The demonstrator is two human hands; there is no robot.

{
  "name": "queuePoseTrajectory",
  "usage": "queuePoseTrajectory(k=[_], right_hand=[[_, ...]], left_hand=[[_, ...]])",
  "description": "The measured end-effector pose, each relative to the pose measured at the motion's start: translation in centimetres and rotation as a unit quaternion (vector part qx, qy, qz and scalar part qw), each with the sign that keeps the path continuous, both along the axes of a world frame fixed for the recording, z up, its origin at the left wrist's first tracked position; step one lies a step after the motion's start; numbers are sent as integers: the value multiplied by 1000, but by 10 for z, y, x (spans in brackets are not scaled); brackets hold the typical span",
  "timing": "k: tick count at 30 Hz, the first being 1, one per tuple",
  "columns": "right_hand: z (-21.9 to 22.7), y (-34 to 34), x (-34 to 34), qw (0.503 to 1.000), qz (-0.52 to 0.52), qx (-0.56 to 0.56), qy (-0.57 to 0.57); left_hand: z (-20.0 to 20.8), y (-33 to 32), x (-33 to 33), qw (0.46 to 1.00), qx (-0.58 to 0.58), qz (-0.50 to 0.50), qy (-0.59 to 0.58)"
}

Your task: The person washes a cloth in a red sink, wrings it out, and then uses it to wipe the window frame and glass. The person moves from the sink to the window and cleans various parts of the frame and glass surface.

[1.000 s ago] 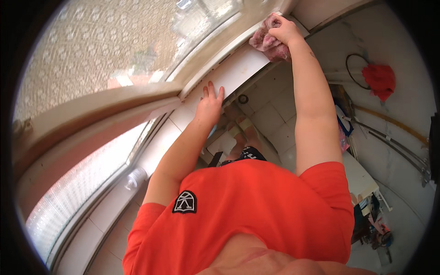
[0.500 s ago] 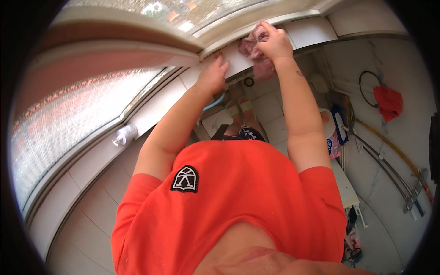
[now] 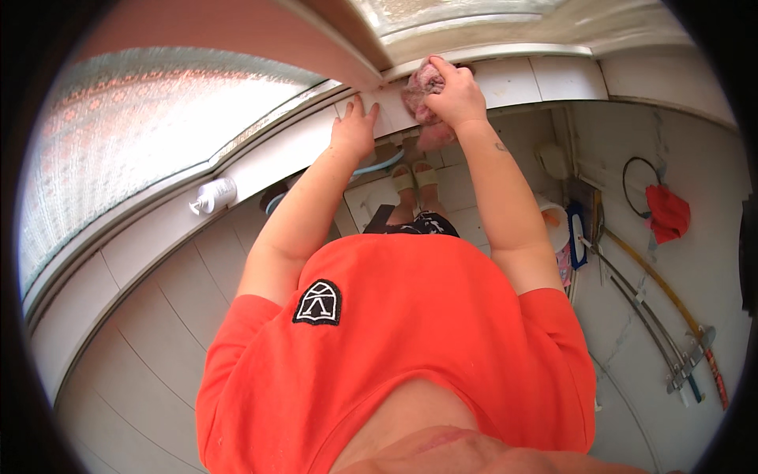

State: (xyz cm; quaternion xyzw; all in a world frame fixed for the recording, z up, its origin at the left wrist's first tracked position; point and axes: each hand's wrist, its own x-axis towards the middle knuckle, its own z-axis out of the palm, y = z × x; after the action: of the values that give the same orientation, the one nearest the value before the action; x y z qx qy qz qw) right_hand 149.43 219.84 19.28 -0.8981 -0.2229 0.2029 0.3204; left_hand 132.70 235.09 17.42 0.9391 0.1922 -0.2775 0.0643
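A crumpled pinkish cloth (image 3: 422, 93) is gripped in my right hand (image 3: 458, 99), which presses it on the white tiled windowsill (image 3: 505, 83) close to the window frame. Part of the cloth hangs over the sill's front edge. Farther left along the same sill, my left hand (image 3: 354, 130) rests with its fingers spread, touching the tiles and holding nothing. Its fingertips are near the corner where the pinkish window sash (image 3: 260, 39) meets the frame.
A white pump bottle (image 3: 213, 196) lies on its side on the sill at left. Patterned glass (image 3: 166, 103) stands behind it. On the right wall hang a red cloth (image 3: 668, 213) and several long-handled tools (image 3: 655, 284). A white bucket (image 3: 555, 225) stands below.
The cloth and my right hand have shifted slightly left along the sill. My left hand has also moved a little left, its fingers spread wider. The view has tilted a bit.
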Motion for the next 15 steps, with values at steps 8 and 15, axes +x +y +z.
queuePoseTrajectory(k=[8, 15], right_hand=[[-9, 32, -39, 996, 86, 24, -7], [-8, 6, -11, 999, -28, 35, -1]], left_hand=[[-16, 15, -5, 998, -50, -19, 31], [-9, 14, -4, 998, -56, 1, 40]])
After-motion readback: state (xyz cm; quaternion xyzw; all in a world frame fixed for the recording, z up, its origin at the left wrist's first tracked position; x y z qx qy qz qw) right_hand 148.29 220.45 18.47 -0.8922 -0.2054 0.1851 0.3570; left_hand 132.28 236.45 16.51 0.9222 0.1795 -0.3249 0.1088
